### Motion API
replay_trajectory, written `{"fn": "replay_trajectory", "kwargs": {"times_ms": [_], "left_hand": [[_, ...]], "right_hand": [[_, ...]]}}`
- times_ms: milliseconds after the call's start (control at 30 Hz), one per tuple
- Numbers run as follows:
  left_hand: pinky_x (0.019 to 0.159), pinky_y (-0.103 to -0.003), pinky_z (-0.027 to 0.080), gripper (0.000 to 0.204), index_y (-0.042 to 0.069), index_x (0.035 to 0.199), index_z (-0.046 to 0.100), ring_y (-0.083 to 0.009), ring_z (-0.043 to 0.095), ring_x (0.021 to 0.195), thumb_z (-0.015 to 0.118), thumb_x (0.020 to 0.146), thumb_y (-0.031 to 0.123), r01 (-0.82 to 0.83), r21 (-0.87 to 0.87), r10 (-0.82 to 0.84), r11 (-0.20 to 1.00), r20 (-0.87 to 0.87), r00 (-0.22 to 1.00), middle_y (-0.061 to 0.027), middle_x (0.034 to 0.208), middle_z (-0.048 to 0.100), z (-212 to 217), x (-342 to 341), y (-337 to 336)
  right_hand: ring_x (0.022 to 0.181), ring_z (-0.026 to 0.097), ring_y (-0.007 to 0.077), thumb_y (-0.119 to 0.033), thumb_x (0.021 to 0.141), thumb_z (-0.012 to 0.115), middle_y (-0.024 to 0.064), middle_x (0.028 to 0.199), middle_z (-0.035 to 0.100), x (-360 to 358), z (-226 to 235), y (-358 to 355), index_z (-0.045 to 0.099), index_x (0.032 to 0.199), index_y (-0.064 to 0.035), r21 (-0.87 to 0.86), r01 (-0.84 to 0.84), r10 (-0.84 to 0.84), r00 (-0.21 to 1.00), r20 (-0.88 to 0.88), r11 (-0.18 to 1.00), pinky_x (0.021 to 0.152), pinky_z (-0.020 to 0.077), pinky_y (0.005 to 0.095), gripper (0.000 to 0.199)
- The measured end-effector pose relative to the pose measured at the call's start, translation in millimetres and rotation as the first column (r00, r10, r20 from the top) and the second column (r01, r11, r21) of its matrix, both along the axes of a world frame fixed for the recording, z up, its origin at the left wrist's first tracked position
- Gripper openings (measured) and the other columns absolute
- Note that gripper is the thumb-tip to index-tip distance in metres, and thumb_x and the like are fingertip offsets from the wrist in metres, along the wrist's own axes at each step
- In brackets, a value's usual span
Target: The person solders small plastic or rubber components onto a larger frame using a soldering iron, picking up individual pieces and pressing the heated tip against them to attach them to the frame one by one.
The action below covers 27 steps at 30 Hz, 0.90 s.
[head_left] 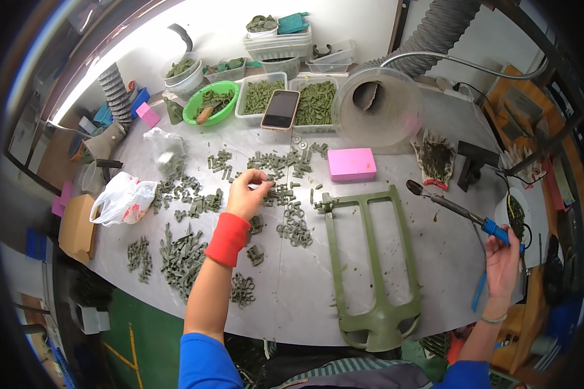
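My left hand [245, 198], below a red wristband [228, 239], reaches into the middle of the table. Its thumb and fingers are pinched together at the edge of a cluster of small green parts [283, 194]; whatever they hold is too small to make out. In my right hand [501, 264] is a soldering iron [457, 209] with a blue handle, its dark, broad tip pointing up and left. Between both hands lies an olive-green frame [377, 259] with two long openings. A small green part [325, 203] sits at its upper left corner.
More green parts [183, 260] lie in piles on the left. Behind are a pink block [352, 165], a phone [280, 109] resting on filled tubs [316, 102], a green basket [210, 102] and a wide duct mouth [377, 107]. A stained glove [435, 159] lies right; a plastic bag [124, 198] left.
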<state>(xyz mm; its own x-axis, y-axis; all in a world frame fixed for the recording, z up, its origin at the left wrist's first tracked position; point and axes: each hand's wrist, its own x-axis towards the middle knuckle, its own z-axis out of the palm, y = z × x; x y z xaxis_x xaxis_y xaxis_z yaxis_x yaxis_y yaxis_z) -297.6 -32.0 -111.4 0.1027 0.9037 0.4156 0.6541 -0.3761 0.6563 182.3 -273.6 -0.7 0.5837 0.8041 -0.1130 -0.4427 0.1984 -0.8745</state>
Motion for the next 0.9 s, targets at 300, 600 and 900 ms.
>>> {"fn": "replay_trajectory", "kwargs": {"times_ms": [300, 600, 900], "left_hand": [[0.072, -0.023, 0.051, 0.022, -0.003, 0.107, 0.067, -0.0098, 0.064, 0.08, 0.067, 0.088, 0.009, 0.351, -0.504, -0.076, 0.789, 0.487, 0.87, -0.0051, 0.091, 0.07, 36, 20, -56], [0.072, -0.027, 0.052, 0.014, 0.002, 0.095, 0.069, -0.0159, 0.067, 0.078, 0.071, 0.081, 0.006, 0.358, -0.261, -0.325, 0.897, 0.162, 0.932, -0.0074, 0.089, 0.071, 40, 67, -78], [0.075, -0.033, 0.044, 0.014, 0.009, 0.088, 0.071, -0.0201, 0.06, 0.08, 0.075, 0.075, 0.007, 0.406, -0.014, -0.404, 0.914, -0.137, 0.905, -0.0024, 0.081, 0.069, 39, 89, -63]], "right_hand": [[0.079, 0.062, 0.0154, -0.019, 0.095, 0.056, 0.0086, 0.098, 0.06, -29, -8, -3, 0.057, 0.103, -0.0002, -0.008, -0.064, 0.065, 0.998, 0.026, 0.998, 0.078, 0.0555, 0.0295, 0.02], [0.077, 0.064, 0.0165, -0.017, 0.096, 0.053, 0.0097, 0.091, 0.063, -86, -14, 2, 0.058, 0.1, 0.0018, -0.07, -0.16, 0.168, 0.979, 0.112, 0.985, 0.077, 0.0559, 0.0318, 0.02], [0.077, 0.067, 0.0179, -0.019, 0.097, 0.054, 0.0107, 0.092, 0.065, -113, -32, 10, 0.061, 0.102, 0.0041, -0.083, -0.202, 0.215, 0.957, 0.196, 0.976, 0.076, 0.0574, 0.0319, 0.024]]}}
